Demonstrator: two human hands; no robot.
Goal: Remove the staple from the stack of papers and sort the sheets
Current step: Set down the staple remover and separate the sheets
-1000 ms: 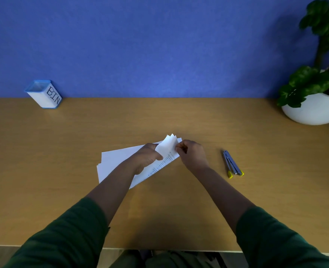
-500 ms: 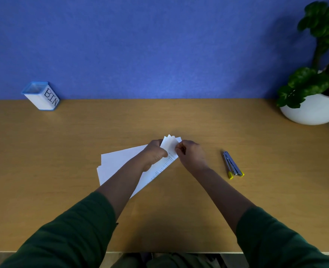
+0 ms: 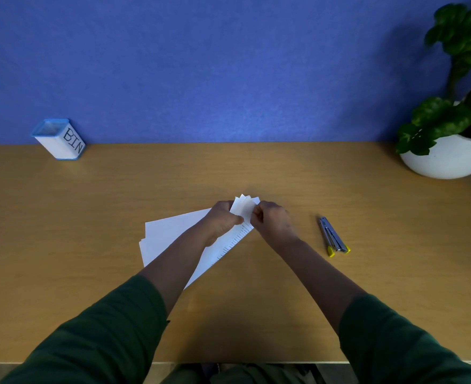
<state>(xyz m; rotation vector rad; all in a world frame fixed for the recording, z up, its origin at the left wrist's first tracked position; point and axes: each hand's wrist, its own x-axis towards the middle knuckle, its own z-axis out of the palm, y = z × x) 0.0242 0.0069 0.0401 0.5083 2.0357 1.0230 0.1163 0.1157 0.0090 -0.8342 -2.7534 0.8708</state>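
Observation:
A stack of white papers (image 3: 170, 234) lies on the wooden desk (image 3: 90, 245) at its middle, with printed text along the right edge. Its far corner is lifted and the sheets fan out there. My left hand (image 3: 223, 217) pinches that raised corner from the left. My right hand (image 3: 271, 221) grips the same corner from the right, fingertips touching the sheets. The staple itself is hidden between my fingers. A metal staple remover (image 3: 332, 236) with yellow tips lies on the desk to the right of my right hand, untouched.
A small white cup with a blue rim, labelled BIN (image 3: 59, 139), stands at the back left against the blue wall. A potted plant in a white bowl (image 3: 447, 159) sits at the back right corner. The desk's front edge runs just above my sleeves.
My left hand has slid up the stack toward the lifted corner and now meets my right hand there. The sheets' corner stands a little more upright. The staple remover has not moved.

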